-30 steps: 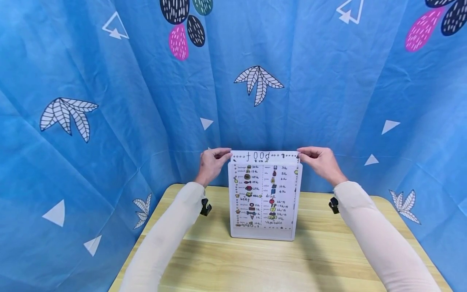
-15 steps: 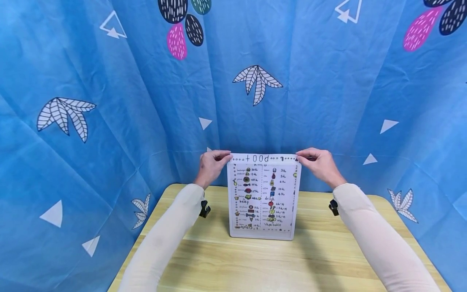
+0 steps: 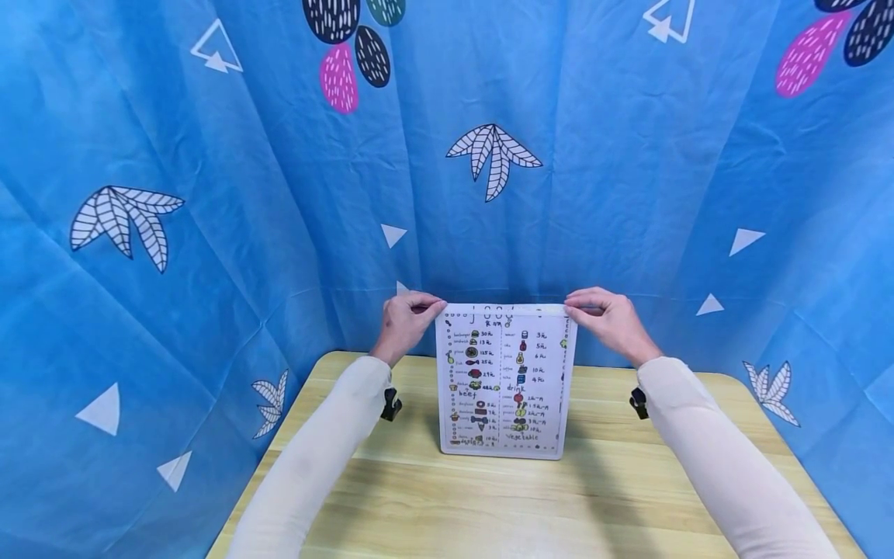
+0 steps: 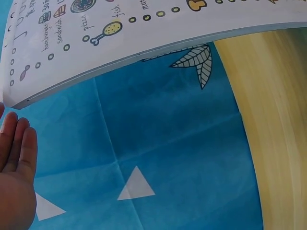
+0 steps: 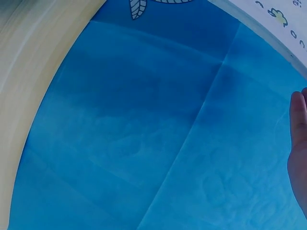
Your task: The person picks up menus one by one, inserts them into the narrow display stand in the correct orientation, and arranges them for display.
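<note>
A white display frame [image 3: 500, 454] stands upright on the wooden table. In it sits a hand-drawn food menu sheet [image 3: 486, 357] with small coloured pictures and prices; only a narrow strip shows along the top. My left hand [image 3: 403, 324] pinches the top left corner between thumb and fingers. Opposite it, my right hand [image 3: 615, 322] pinches the top right corner. The left wrist view shows the frame's edge and the menu sheet [image 4: 103, 36] close up, with the left hand's fingers [image 4: 21, 148] at the corner. In the right wrist view, the right hand [image 5: 298, 153] is partly cut off.
The light wooden table [image 3: 447, 512] has rounded far corners. A blue curtain [image 3: 594, 194] with leaf and triangle prints hangs behind it and at both sides. Black clips [image 3: 391, 405] sit at both wrists, below the white sleeves.
The menu sheet has slid down into the frame, and its top strip with the heading has sunk to the frame's upper edge. Both hands have moved down slightly with it.
</note>
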`<state>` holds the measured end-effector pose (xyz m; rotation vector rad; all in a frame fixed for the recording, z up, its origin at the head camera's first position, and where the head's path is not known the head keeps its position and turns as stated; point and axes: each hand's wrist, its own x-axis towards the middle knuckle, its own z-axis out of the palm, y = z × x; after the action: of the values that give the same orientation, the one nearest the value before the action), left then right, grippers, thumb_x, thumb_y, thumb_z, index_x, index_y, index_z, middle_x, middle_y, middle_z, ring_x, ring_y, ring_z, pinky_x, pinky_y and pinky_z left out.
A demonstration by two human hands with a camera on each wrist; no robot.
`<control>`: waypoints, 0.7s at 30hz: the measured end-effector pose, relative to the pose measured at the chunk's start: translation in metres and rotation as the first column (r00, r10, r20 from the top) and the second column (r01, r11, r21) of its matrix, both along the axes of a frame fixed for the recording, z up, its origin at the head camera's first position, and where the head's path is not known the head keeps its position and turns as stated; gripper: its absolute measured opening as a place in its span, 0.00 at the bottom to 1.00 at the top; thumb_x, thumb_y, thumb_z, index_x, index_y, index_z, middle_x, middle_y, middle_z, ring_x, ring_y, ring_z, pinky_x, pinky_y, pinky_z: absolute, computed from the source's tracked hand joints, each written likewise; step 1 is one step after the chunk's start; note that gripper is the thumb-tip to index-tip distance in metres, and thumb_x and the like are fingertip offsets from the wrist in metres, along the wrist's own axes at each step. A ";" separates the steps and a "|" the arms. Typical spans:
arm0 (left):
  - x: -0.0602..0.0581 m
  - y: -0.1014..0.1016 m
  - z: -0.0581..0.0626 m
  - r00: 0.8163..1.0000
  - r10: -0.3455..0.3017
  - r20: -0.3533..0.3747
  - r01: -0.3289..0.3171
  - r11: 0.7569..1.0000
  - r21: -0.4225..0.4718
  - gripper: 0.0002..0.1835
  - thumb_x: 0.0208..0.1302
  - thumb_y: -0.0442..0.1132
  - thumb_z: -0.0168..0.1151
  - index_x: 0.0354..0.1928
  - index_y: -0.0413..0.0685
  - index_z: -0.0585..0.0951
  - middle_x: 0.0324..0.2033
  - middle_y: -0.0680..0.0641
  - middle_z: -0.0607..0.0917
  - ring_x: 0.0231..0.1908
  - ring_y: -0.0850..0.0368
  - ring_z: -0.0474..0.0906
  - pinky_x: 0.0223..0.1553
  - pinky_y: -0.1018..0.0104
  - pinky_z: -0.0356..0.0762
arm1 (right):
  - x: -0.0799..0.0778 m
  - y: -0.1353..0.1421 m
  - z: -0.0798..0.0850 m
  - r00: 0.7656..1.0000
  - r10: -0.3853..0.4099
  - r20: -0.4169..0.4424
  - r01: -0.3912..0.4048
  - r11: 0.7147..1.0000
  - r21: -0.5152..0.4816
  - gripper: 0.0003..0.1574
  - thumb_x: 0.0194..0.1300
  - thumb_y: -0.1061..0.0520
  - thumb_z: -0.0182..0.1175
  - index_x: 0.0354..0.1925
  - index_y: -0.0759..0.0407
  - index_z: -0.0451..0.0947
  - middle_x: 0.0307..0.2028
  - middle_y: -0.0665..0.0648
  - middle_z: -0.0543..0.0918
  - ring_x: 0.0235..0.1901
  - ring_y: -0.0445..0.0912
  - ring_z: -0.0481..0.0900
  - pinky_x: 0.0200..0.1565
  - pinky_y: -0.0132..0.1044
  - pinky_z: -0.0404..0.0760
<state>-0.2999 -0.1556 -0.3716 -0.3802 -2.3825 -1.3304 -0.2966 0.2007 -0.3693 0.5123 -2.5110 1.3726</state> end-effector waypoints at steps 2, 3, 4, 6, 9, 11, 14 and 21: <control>0.000 -0.001 0.000 1.000 -0.004 -0.003 0.004 1.000 -0.006 0.07 0.65 0.42 0.70 0.38 0.46 0.90 0.36 0.49 0.88 0.36 0.57 0.84 0.39 0.62 0.84 | 0.000 0.000 -0.001 1.000 0.007 0.006 -0.007 1.000 -0.002 0.16 0.70 0.55 0.65 0.48 0.67 0.85 0.54 0.63 0.81 0.51 0.58 0.82 0.46 0.22 0.79; 0.000 -0.001 -0.001 1.000 -0.006 -0.003 0.006 1.000 -0.009 0.07 0.65 0.42 0.70 0.38 0.46 0.90 0.36 0.50 0.88 0.36 0.57 0.84 0.39 0.62 0.84 | 0.001 0.001 -0.002 1.000 0.008 0.011 -0.008 1.000 -0.004 0.16 0.70 0.55 0.65 0.48 0.67 0.85 0.55 0.63 0.81 0.51 0.58 0.82 0.46 0.22 0.80; 0.000 -0.001 -0.001 1.000 -0.008 -0.004 0.008 1.000 -0.012 0.08 0.65 0.42 0.70 0.38 0.46 0.90 0.36 0.50 0.88 0.36 0.57 0.84 0.39 0.63 0.84 | 0.001 0.000 -0.002 1.000 0.007 0.016 -0.007 1.000 -0.004 0.16 0.70 0.55 0.65 0.48 0.67 0.85 0.55 0.63 0.81 0.51 0.58 0.82 0.46 0.22 0.80; 0.000 -0.001 -0.001 1.000 -0.011 -0.004 0.011 1.000 -0.013 0.08 0.65 0.43 0.70 0.37 0.46 0.90 0.36 0.50 0.88 0.36 0.58 0.84 0.39 0.63 0.84 | 0.001 0.001 -0.003 1.000 0.007 0.022 -0.007 1.000 -0.004 0.16 0.70 0.56 0.65 0.48 0.67 0.85 0.55 0.62 0.81 0.51 0.58 0.82 0.46 0.23 0.80; 0.000 -0.001 -0.003 1.000 -0.012 0.002 0.012 1.000 -0.019 0.08 0.65 0.44 0.70 0.37 0.47 0.90 0.36 0.50 0.88 0.36 0.58 0.84 0.39 0.64 0.84 | 0.002 0.001 -0.004 1.000 0.007 0.028 -0.007 1.000 -0.008 0.16 0.70 0.56 0.65 0.49 0.67 0.85 0.56 0.63 0.80 0.51 0.59 0.82 0.46 0.24 0.80; 0.000 -0.001 -0.003 1.000 -0.010 0.003 0.011 1.000 -0.019 0.08 0.65 0.44 0.70 0.37 0.47 0.90 0.36 0.50 0.88 0.36 0.58 0.84 0.39 0.64 0.84 | 0.002 0.001 -0.005 1.000 0.012 0.028 -0.012 1.000 -0.011 0.16 0.70 0.56 0.65 0.49 0.67 0.85 0.56 0.63 0.80 0.51 0.59 0.82 0.47 0.25 0.81; 0.001 -0.001 -0.004 1.000 -0.007 0.001 0.007 1.000 -0.019 0.08 0.64 0.43 0.71 0.37 0.47 0.90 0.36 0.50 0.88 0.36 0.58 0.84 0.39 0.64 0.84 | 0.002 0.001 -0.007 1.000 0.017 0.026 -0.016 1.000 -0.018 0.16 0.69 0.57 0.65 0.49 0.68 0.84 0.56 0.64 0.80 0.52 0.60 0.82 0.47 0.24 0.80; 0.001 0.000 -0.005 1.000 -0.004 -0.010 0.004 1.000 -0.019 0.08 0.64 0.43 0.71 0.37 0.47 0.90 0.36 0.50 0.87 0.36 0.57 0.83 0.39 0.63 0.84 | 0.004 0.001 -0.008 1.000 0.009 0.021 -0.008 0.999 -0.033 0.16 0.69 0.57 0.65 0.49 0.68 0.84 0.55 0.62 0.81 0.50 0.55 0.83 0.46 0.22 0.80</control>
<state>-0.2985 -0.1554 -0.3770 -0.3965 -2.3895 -1.3055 -0.2930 0.2017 -0.3772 0.5054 -2.5010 1.4274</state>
